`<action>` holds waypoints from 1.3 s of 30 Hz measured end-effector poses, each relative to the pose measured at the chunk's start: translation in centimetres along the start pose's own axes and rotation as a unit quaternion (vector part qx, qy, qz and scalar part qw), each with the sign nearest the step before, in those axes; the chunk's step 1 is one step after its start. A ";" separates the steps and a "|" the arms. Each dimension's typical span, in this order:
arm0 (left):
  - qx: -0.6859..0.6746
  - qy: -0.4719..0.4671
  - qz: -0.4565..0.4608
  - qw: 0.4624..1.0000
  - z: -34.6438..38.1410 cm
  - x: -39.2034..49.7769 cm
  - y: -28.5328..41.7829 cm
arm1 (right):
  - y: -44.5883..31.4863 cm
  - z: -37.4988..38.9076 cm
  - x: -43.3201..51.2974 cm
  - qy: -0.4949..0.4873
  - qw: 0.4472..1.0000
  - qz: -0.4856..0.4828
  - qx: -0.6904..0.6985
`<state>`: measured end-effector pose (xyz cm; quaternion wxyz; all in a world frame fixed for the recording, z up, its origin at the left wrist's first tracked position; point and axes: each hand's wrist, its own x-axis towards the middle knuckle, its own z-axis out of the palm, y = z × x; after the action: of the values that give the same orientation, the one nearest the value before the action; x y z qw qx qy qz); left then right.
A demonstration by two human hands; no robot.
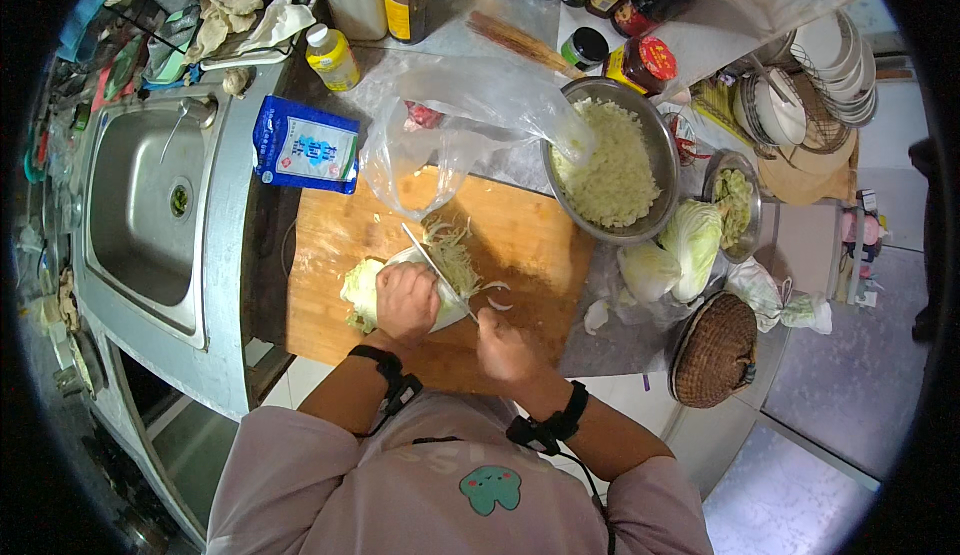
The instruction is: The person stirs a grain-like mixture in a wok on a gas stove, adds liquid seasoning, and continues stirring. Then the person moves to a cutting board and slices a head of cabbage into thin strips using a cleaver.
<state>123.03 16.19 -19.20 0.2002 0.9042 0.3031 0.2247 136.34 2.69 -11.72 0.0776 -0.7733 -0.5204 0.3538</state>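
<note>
On the wooden cutting board [517, 213], my left hand [407, 300] presses down on a piece of napa cabbage [361, 288], its leafy end sticking out to the left. My right hand [510, 348] grips the handle of a kitchen knife [437, 266], seen almost edge-on. The blade stands right beside my left fingers, at the cut side of the cabbage. Beyond it lies a heap of thin cabbage shreds [454, 251], with a few loose curved strips [498, 298] to the right.
A steel bowl [551, 172] of chopped cabbage overlaps the board's far right corner. A plastic bag [450, 153] lies over the far edge. Cabbage pieces [691, 243] and a woven basket [714, 352] sit right. A blue packet [306, 146] and a sink [142, 217] are left; bottles [407, 3] stand behind.
</note>
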 end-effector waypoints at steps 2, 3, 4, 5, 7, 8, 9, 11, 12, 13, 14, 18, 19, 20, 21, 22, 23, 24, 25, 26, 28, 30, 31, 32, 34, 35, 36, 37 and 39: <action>-0.004 0.001 0.005 1.000 0.1 0.0 -0.1 | -0.3 -0.3 0.2 -0.050 0.998 0.029 0.012; -0.006 -0.001 0.006 1.000 0.1 -0.1 -0.1 | -0.5 -0.4 0.6 -0.055 0.998 0.035 0.027; -0.011 -0.007 0.007 1.000 0.1 -0.2 -0.2 | -0.9 -0.1 1.1 -0.061 0.996 0.042 0.043; -0.016 -0.014 0.008 1.000 0.0 -0.2 -0.3 | -1.2 0.2 1.6 -0.023 0.999 0.031 0.021; -0.015 -0.009 0.012 1.000 0.0 -0.1 -0.5 | -1.6 0.4 2.2 0.021 0.999 0.021 -0.027; -0.013 -0.006 0.012 1.000 0.0 -0.3 -0.3 | -1.6 0.4 1.8 0.027 0.999 0.025 0.000; -0.010 -0.001 0.012 1.000 0.1 -0.2 -0.3 | -1.4 0.3 1.6 -0.002 0.999 0.042 0.025; -0.007 0.008 0.011 1.000 0.2 -0.2 -0.3 | -0.9 -0.2 0.2 -0.047 0.996 0.055 0.045; -0.014 0.015 0.008 1.000 0.2 -0.2 -0.2 | -0.7 -0.4 -0.3 -0.060 0.996 0.049 0.038; -0.009 0.015 0.008 1.000 0.3 -0.2 -0.1 | -0.4 -0.4 -0.5 -0.059 0.997 0.025 0.031; -0.009 0.020 0.008 1.000 0.4 -0.2 -0.1 | -0.3 -0.2 -0.5 -0.049 0.998 0.025 0.030; -0.023 -0.002 0.004 1.000 0.3 -0.3 -0.3 | -0.5 1.6 1.5 -0.023 0.998 0.013 0.050; -0.019 -0.002 0.006 1.000 0.2 -0.2 -0.4 | -0.6 1.9 1.7 -0.037 0.997 0.036 0.062; -0.020 -0.002 0.004 1.000 0.2 -0.3 -0.4 | -0.5 1.9 1.6 -0.004 0.999 0.022 0.048; -0.024 -0.001 0.004 1.000 0.2 -0.3 -0.4 | -0.6 1.9 1.5 0.022 0.999 0.021 0.038; -0.021 0.008 0.009 1.000 0.3 -0.2 -0.5 | -0.6 1.7 1.3 0.036 0.998 0.031 0.028; -0.022 0.016 0.012 1.000 0.3 -0.2 -0.4 | -0.5 1.3 0.8 0.029 0.999 0.013 0.034; -0.028 0.021 0.012 0.999 0.4 -0.3 -0.4 | -0.5 0.9 0.1 0.006 0.999 0.007 0.039; -0.027 0.029 0.012 0.999 0.4 -0.3 -0.4 | -0.5 0.5 -0.2 -0.006 0.999 -0.013 0.037; -0.030 0.036 0.010 0.999 0.5 -0.4 -0.3 | -0.6 0.3 -0.2 -0.031 0.999 0.008 0.024; -0.035 0.042 0.008 0.998 0.7 -0.4 -0.5 | -0.9 0.4 0.2 -0.064 0.998 0.023 -0.011; -0.043 0.034 0.000 0.999 0.7 -0.5 -0.5 | -1.4 1.2 1.4 -0.032 0.999 0.007 0.035; -0.046 0.034 0.000 0.998 0.7 -0.6 -0.5 | -1.5 1.7 1.8 -0.032 0.998 0.008 0.061; -0.049 0.034 -0.001 0.998 0.7 -0.5 -0.7 | -1.5 2.0 2.0 -0.003 0.998 0.000 0.056; -0.065 0.025 0.002 0.998 0.5 -0.7 -0.8 | -1.4 2.4 2.1 -0.010 0.999 0.022 0.039; -0.055 0.023 0.006 0.998 0.6 -0.7 -0.8 | -1.3 2.4 2.0 0.015 0.999 0.024 0.044; -0.050 0.024 0.009 0.998 0.6 -0.7 -0.9 | -1.2 2.2 1.6 0.014 0.999 0.036 0.037; -0.048 0.019 0.006 0.999 0.6 -0.8 -0.8 | -1.1 2.0 1.3 0.015 0.998 0.044 0.032; -0.051 0.043 0.006 0.998 0.7 -1.0 -0.8 | -1.0 1.0 0.2 0.042 0.998 0.002 0.055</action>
<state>122.38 15.99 -20.46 0.2317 0.8841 0.2939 0.2798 135.01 3.06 -12.07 0.1412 -0.7831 -0.4950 0.3489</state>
